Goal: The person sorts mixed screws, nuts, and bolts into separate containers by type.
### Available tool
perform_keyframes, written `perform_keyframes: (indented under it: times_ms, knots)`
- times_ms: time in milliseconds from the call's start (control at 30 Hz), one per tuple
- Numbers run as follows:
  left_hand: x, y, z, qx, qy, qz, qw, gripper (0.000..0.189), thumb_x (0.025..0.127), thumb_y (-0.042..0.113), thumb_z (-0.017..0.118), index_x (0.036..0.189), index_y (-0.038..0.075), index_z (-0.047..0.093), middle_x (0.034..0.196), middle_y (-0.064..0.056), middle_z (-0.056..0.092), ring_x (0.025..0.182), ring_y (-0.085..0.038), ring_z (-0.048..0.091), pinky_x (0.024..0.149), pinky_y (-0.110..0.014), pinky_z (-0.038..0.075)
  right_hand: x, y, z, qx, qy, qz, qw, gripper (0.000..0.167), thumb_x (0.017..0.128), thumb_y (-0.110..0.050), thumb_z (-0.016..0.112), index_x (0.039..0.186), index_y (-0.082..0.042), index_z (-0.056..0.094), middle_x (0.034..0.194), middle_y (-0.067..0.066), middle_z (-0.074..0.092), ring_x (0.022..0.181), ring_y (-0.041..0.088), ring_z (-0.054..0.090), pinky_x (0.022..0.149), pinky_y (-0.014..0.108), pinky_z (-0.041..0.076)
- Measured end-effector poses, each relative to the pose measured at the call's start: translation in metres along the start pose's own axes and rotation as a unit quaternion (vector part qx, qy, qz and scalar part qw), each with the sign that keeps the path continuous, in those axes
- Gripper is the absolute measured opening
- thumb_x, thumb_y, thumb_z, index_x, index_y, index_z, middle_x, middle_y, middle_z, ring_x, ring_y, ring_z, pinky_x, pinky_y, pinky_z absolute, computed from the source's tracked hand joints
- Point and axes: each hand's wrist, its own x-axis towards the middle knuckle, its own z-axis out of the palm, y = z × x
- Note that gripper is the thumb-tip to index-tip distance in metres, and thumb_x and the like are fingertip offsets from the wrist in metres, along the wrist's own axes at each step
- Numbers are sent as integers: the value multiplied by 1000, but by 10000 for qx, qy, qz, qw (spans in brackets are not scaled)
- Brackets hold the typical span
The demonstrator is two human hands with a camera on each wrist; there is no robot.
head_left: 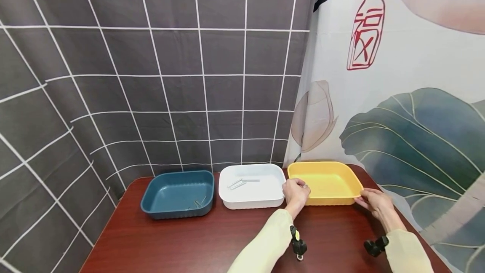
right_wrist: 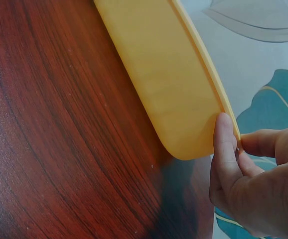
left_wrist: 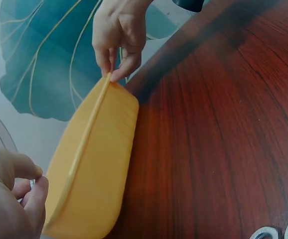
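My left hand [head_left: 296, 195] is between the white tray and the yellow tray [head_left: 333, 201], at the yellow tray's near left corner. Its thumb and fingertips pinch a small shiny metal piece [left_wrist: 32, 183], mostly hidden by the fingers. With fingertips and thumb, my right hand [head_left: 378, 205] grips the rim at the yellow tray's near right corner; the right wrist view shows the thumb on one side of the rim and fingers on the other. Inside the yellow tray no object shows. In the white tray [head_left: 251, 204] lie several thin silver wire pieces [head_left: 240, 183].
A dark blue tray [head_left: 176, 214] on the left holds a few small metal pieces [head_left: 198, 202]. All three trays stand along the back of the red-brown table [head_left: 182, 243], near the grey checked cloth [head_left: 223, 96]. Metal rings [left_wrist: 266, 234] show at the left wrist view's lower edge.
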Motion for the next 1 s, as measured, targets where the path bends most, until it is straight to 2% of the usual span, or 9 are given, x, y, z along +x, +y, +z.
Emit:
perform_keyframes:
  times_ms: [300, 500, 700, 867, 1000]
  knots:
    - [-3, -4, 4, 23, 55, 16, 10000, 14, 65, -2, 79, 64, 11, 74, 54, 11, 55, 59, -10, 54, 56, -23, 49, 1, -1, 2, -45, -40, 55, 10000, 45, 101, 3, 48, 138, 19, 30, 76, 5, 58, 62, 16, 69, 70, 31, 62]
    - [-4, -3, 3, -100, -129, -40, 9999, 14, 65, -3, 79, 74, 7, 77, 62, 8, 56, 64, -10, 53, 60, -24, 49, 0, -2, 0, 51, 109, 160, 9998, 40, 100, 3, 49, 135, 16, 35, 75, 6, 57, 61, 17, 69, 69, 30, 63]
    - [-10, -2, -5, -472, -223, -30, 9986, 15, 65, -4, 79, 75, 7, 77, 67, 3, 62, 64, -7, 54, 61, -22, 50, 1, 1, 0, -28, 116, 68, 9999, 44, 100, 3, 49, 137, 18, 32, 75, 5, 59, 60, 15, 68, 68, 31, 63]
    - [-18, -1, -17, -847, -200, 20, 9962, 17, 66, -5, 77, 76, 9, 78, 68, 2, 65, 62, -4, 56, 58, -19, 51, 2, 1, -1, 53, -13, -38, 10000, 40, 99, 6, 48, 133, 20, 33, 75, 5, 60, 60, 14, 68, 68, 31, 63]
    - [-27, -5, -30, -1499, -310, -248, 9879, 20, 68, -11, 70, 78, 5, 76, 67, 1, 64, 53, -7, 61, 49, -18, 54, 3, 1, -1, 46, 3, -86, 10000, 41, 98, 7, 48, 133, 22, 33, 75, 5, 60, 60, 14, 69, 66, 29, 63]
